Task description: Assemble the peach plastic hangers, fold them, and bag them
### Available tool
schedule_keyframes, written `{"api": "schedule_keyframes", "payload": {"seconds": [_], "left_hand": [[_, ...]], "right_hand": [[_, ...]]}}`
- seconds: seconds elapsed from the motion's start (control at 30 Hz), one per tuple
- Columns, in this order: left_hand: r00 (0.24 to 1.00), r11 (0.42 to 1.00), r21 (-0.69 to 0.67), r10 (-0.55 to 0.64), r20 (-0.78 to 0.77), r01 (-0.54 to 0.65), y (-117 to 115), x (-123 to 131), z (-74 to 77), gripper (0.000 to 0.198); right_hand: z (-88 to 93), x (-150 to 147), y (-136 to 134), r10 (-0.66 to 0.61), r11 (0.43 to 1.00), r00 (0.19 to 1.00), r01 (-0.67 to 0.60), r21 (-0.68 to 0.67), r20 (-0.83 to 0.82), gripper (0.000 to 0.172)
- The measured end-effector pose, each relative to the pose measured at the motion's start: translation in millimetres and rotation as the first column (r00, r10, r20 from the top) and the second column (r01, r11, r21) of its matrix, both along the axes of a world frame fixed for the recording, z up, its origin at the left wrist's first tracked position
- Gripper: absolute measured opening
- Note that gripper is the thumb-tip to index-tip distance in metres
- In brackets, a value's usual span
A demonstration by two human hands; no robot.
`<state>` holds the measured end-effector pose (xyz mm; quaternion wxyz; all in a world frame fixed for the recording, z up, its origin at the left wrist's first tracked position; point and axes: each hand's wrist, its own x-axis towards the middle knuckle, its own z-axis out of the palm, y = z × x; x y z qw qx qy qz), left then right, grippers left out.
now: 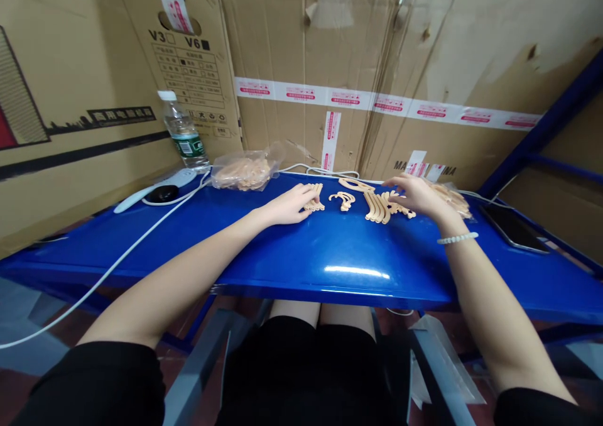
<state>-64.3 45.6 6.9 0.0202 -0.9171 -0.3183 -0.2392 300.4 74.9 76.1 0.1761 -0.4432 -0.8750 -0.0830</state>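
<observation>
My left hand [293, 205] rests on the blue table at the left end of a row of small, light wooden pieces [318, 193]. Its thumb and fingers are apart and touch the row's edge; part of that row is hidden under them. My right hand [413, 193] hovers with spread fingers over a cluster of knobbly wooden pieces [404, 210]. Beside that cluster lie several long curved wooden strips [375, 207] side by side. Between my hands is a small group of hooked, curved wooden pieces [343, 200]. Behind them lies an oval wooden piece [357, 185].
The blue table [282, 256] backs onto cardboard [301, 43]. A plastic bag of wooden pieces [245, 169], a water bottle [183, 131], a black mouse [162, 193] and a white cable [117, 259] are at left. More wooden pieces [455, 200] and a dark phone [513, 227] lie at right.
</observation>
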Motion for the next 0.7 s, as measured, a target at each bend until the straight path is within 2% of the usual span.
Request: {"api": "schedule_keyframes", "payload": {"seconds": [0.13,0.3,0.37,0.5,0.7], "left_hand": [[1.000,0.999,0.023,-0.025,0.006,0.025,-4,4,-2.1,0.022],[0.999,0.999,0.036,-0.040,-0.023,0.041,-7,7,-1.7,0.024],[0.999,0.998,0.039,-0.042,-0.031,0.043,-8,7,-1.0,0.023],[0.998,0.998,0.042,-0.045,-0.042,0.047,-9,7,0.7,0.023],[0.996,0.999,0.044,-0.028,-0.081,0.032,-11,6,3.4,0.022]], "right_hand": [[8.0,26,-1,-0.080,0.990,0.988,0.093,-0.101,0.134,0.032],[-4.5,20,-2,-0.094,0.962,0.966,0.150,-0.226,0.239,0.039],[-9.5,15,-1,-0.102,0.952,0.960,0.170,-0.254,0.260,0.033],[-11.2,15,1,-0.140,0.937,0.952,0.216,-0.274,0.271,0.016],[1.8,14,-6,-0.169,0.951,0.965,0.213,-0.224,0.202,0.020]]}}
